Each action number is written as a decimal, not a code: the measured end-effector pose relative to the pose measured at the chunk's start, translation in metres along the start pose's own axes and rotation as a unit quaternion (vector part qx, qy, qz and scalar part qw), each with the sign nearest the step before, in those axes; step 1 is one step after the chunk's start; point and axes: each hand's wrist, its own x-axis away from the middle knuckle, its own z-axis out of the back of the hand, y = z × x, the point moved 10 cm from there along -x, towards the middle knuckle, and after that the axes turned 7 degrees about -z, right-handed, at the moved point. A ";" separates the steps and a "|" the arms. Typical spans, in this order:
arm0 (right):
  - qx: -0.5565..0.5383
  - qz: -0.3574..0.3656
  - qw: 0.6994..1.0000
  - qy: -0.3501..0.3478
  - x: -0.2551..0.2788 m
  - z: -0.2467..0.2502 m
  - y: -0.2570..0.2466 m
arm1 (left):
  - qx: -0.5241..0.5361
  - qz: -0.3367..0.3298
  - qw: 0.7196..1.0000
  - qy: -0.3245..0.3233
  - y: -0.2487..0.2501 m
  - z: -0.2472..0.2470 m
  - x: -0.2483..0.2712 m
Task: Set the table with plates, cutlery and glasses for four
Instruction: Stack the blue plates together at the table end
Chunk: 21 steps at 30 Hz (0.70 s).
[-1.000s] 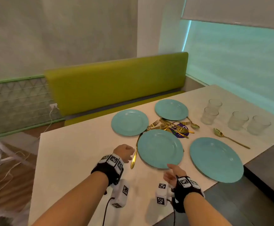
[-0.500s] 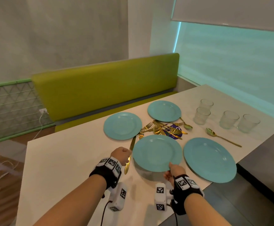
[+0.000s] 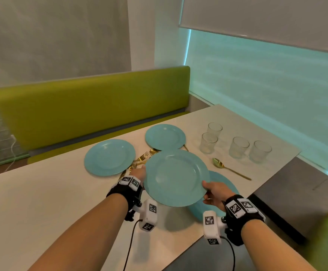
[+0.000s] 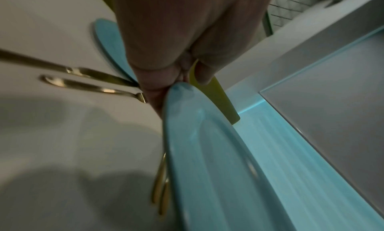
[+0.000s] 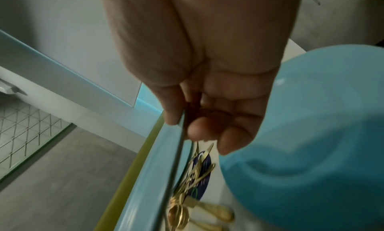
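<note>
I hold a turquoise plate (image 3: pixel 176 178) lifted above the white table (image 3: pixel 42 194), tilted toward me. My left hand (image 3: pixel 139 172) pinches its left rim (image 4: pixel 176 93); my right hand (image 3: pixel 211 193) pinches its right rim (image 5: pixel 166 160). Three more turquoise plates lie on the table: one at the left (image 3: pixel 109 157), one at the back (image 3: pixel 165 136), and one (image 3: pixel 224 184) partly hidden under the lifted plate and my right hand. Gold cutlery (image 3: pixel 140 159) lies heaped between the plates, mostly hidden. A gold spoon (image 3: pixel 230 169) lies apart on the right. Several glasses (image 3: pixel 238 147) stand at the back right.
A green bench (image 3: pixel 92 108) runs along the table's far side. The table's near right edge drops to a dark grey floor (image 3: pixel 288 202). A window with a lowered blind (image 3: pixel 266 20) fills the right wall.
The plate has come off the table and risen toward me; both hands now grip its rims. The head view swung left and closer.
</note>
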 end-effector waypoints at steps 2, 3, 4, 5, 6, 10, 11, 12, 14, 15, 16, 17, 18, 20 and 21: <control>0.001 0.006 1.000 0.002 -0.011 0.021 -0.009 | 0.043 0.013 0.999 -0.021 0.009 -0.022 -0.001; 0.004 0.008 1.000 0.009 -0.016 0.032 -0.013 | 0.018 0.001 1.000 -0.026 0.014 -0.029 -0.003; 0.012 0.011 1.000 0.022 -0.025 0.044 -0.015 | 0.008 -0.009 1.000 -0.018 0.017 -0.034 -0.008; 0.032 0.014 0.999 0.041 -0.034 0.057 -0.017 | -0.040 -0.012 0.999 -0.012 0.022 -0.038 -0.006; 0.063 0.015 0.995 0.074 -0.042 0.075 -0.016 | -0.095 -0.021 0.995 0.008 0.025 -0.038 -0.011; 0.250 -0.036 0.943 0.217 -0.074 0.146 0.011 | -0.289 -0.078 0.953 0.047 0.052 -0.043 -0.005; 0.258 -0.062 0.938 0.222 -0.078 0.155 0.020 | -0.346 -0.082 0.934 0.041 0.051 -0.047 -0.009; 0.265 -0.087 0.935 0.218 -0.081 0.158 0.030 | -0.402 -0.088 0.911 0.031 0.049 -0.053 -0.012; 0.285 -0.124 0.932 0.186 -0.088 0.156 0.044 | -0.465 -0.082 0.881 0.019 0.045 -0.060 -0.015; 0.297 -0.128 0.930 0.174 -0.090 0.153 0.046 | -0.474 -0.075 0.877 0.017 0.044 -0.063 -0.013; 0.306 -0.131 0.929 0.162 -0.092 0.149 0.048 | -0.492 -0.086 0.866 0.016 0.044 -0.067 -0.016; 0.309 -0.131 0.929 0.153 -0.094 0.147 0.048 | -0.504 -0.083 0.860 0.014 0.044 -0.071 -0.013; 0.310 -0.126 0.931 0.144 -0.097 0.146 0.046 | -0.528 -0.089 0.844 0.006 0.045 -0.076 -0.014; 0.318 -0.121 0.930 0.137 -0.097 0.144 0.039 | -0.556 -0.079 0.827 -0.016 0.042 -0.084 -0.015; 0.329 -0.116 0.926 0.141 -0.093 0.143 0.033 | -0.559 -0.073 0.825 -0.024 0.042 -0.087 -0.015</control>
